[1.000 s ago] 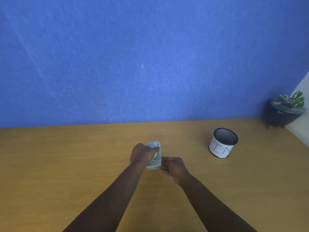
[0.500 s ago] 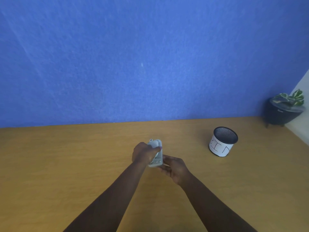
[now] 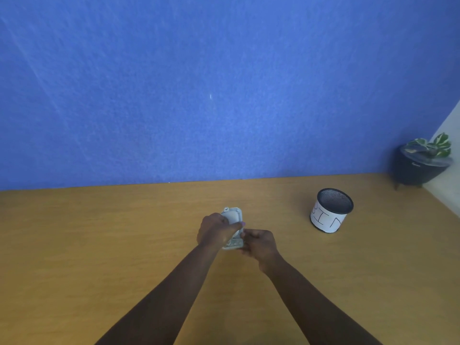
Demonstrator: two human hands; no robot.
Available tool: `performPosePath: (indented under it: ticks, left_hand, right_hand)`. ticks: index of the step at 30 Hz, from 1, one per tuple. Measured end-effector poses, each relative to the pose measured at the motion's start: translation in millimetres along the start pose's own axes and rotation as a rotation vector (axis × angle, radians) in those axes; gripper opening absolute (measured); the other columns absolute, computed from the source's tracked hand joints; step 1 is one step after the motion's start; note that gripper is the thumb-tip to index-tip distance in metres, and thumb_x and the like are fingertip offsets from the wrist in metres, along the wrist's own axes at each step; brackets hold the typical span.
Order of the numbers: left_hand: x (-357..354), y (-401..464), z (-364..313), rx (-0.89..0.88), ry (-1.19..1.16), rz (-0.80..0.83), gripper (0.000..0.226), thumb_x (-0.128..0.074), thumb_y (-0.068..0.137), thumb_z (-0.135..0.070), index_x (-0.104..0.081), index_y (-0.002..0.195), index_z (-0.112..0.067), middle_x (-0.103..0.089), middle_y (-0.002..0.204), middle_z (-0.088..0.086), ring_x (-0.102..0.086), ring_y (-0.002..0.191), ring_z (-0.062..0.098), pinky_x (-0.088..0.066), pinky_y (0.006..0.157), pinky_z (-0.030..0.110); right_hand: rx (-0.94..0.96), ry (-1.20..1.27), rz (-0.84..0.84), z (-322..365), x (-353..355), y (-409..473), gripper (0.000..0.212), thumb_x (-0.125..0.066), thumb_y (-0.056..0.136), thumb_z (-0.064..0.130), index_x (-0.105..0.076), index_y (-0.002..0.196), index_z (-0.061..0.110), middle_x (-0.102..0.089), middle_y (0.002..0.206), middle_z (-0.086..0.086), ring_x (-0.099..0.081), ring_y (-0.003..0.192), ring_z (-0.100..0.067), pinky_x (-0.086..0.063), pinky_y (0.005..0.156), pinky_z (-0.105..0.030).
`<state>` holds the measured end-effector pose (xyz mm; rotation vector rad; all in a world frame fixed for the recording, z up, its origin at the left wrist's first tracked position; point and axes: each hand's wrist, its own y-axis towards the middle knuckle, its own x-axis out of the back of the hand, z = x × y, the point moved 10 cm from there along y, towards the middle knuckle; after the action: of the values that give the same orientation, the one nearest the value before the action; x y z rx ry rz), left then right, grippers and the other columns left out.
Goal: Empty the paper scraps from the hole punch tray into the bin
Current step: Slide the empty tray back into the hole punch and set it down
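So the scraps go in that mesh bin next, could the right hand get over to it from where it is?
Probably yes. The bin stands open-topped on the right hand's own side, with only bare desk between. That hand, though, is on the hole punch with the left hand.

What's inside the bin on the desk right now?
The bin stands open on the desk, and only dark mesh shows through its mouth. No scraps are visible, but its floor is hidden from this angle. Both hands hold the hole punch.
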<state>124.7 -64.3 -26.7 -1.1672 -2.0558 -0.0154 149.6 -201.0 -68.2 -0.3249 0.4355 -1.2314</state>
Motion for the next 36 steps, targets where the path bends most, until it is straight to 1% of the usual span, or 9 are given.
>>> performPosePath:
  ticks: [3, 6, 8, 11, 17, 22, 26, 32, 36]
  left_hand:
    - [6, 2, 4, 0.008, -0.196, -0.061, 0.040, -0.062, 0.079, -0.053, -0.056, 0.071, -0.014, -0.056, 0.070, -0.002, -0.064, 0.075, 0.022, -0.043, 0.057, 0.025]
    - [10, 10, 22, 0.098, -0.600, -0.092, 0.022, -0.060, 0.089, -0.030, -0.056, 0.095, -0.009, -0.066, 0.102, 0.014, -0.066, 0.097, 0.034, -0.056, 0.082, 0.044]
    - [-2, 11, 28, 0.164, -0.767, 0.061, 0.018, -0.057, 0.092, -0.017, -0.060, 0.101, -0.002, -0.065, 0.099, 0.016, -0.067, 0.075, 0.028, -0.059, 0.062, 0.035]
    - [-10, 9, 28, 0.177, -0.902, 0.199, 0.018, -0.054, 0.092, -0.011, -0.064, 0.077, -0.013, -0.066, 0.073, 0.006, -0.064, 0.053, 0.018, -0.053, 0.041, 0.020]
    - [-5, 11, 26, 0.081, -0.866, 0.164, 0.022, -0.056, 0.090, -0.003, -0.064, 0.075, -0.016, -0.067, 0.042, -0.007, -0.062, 0.035, 0.005, -0.051, 0.038, 0.016]
    - [1, 13, 24, 0.024, -0.830, 0.055, 0.025, -0.054, 0.089, 0.001, -0.063, 0.070, -0.014, -0.063, 0.038, -0.010, -0.057, 0.031, 0.000, -0.045, 0.034, 0.012]
    - [-7, 10, 17, -0.019, -0.760, 0.124, 0.027, -0.053, 0.089, 0.001, -0.065, 0.071, -0.015, -0.065, 0.041, -0.011, -0.058, 0.034, -0.001, -0.046, 0.037, 0.012]
    - [-17, 8, 11, -0.039, -0.673, 0.226, 0.026, -0.052, 0.089, 0.002, -0.067, 0.078, -0.016, -0.066, 0.043, -0.009, -0.059, 0.035, 0.001, -0.046, 0.037, 0.014]
    - [-20, 8, 12, -0.030, -0.667, 0.257, 0.028, -0.051, 0.089, 0.002, -0.067, 0.078, -0.018, -0.066, 0.043, -0.009, -0.059, 0.034, 0.002, -0.046, 0.036, 0.013]
  right_hand:
    - [0.001, -0.021, 0.001, 3, 2, 0, 0.024, -0.053, 0.092, 0.003, -0.064, 0.109, -0.010, -0.065, 0.069, -0.006, -0.064, 0.050, -0.007, -0.053, 0.043, -0.014]
    - [-0.017, -0.023, 0.047, 5, -1, -1, 0.027, -0.052, 0.093, 0.006, -0.061, 0.114, -0.009, -0.065, 0.073, -0.006, -0.064, 0.052, -0.007, -0.055, 0.048, -0.016]
    - [-0.028, -0.039, 0.074, 5, -3, -2, 0.028, -0.053, 0.093, 0.006, -0.061, 0.115, -0.008, -0.065, 0.076, -0.006, -0.064, 0.055, -0.008, -0.055, 0.050, -0.017]
    - [-0.055, -0.056, 0.092, 1, -5, -3, 0.028, -0.053, 0.093, 0.006, -0.060, 0.116, -0.007, -0.065, 0.073, -0.006, -0.064, 0.047, -0.004, -0.055, 0.047, -0.015]
    - [-0.075, -0.054, 0.114, -1, -7, -4, 0.028, -0.054, 0.092, 0.006, -0.060, 0.116, -0.008, -0.065, 0.073, -0.007, -0.064, 0.042, -0.004, -0.055, 0.046, -0.016]
    - [-0.048, -0.054, 0.137, 5, -12, -6, 0.029, -0.055, 0.092, 0.012, -0.061, 0.116, -0.003, -0.068, 0.081, -0.008, -0.067, 0.061, -0.013, -0.056, 0.055, -0.020]
    - [0.029, 0.033, 0.051, 27, -2, 2, 0.030, -0.055, 0.092, 0.015, -0.064, 0.114, -0.004, -0.067, 0.102, -0.018, -0.064, 0.087, -0.029, -0.054, 0.071, -0.027]
    - [-0.016, -0.034, -0.009, 39, 9, 13, 0.008, -0.063, 0.086, 0.008, -0.069, 0.086, 0.002, -0.067, 0.074, -0.007, -0.061, 0.061, -0.015, -0.054, 0.051, -0.018]
    - [-0.012, 0.004, -0.046, 36, 14, 16, 0.013, -0.066, 0.084, 0.006, -0.067, 0.071, 0.007, -0.067, 0.065, -0.003, -0.062, 0.053, -0.011, -0.051, 0.042, -0.015]
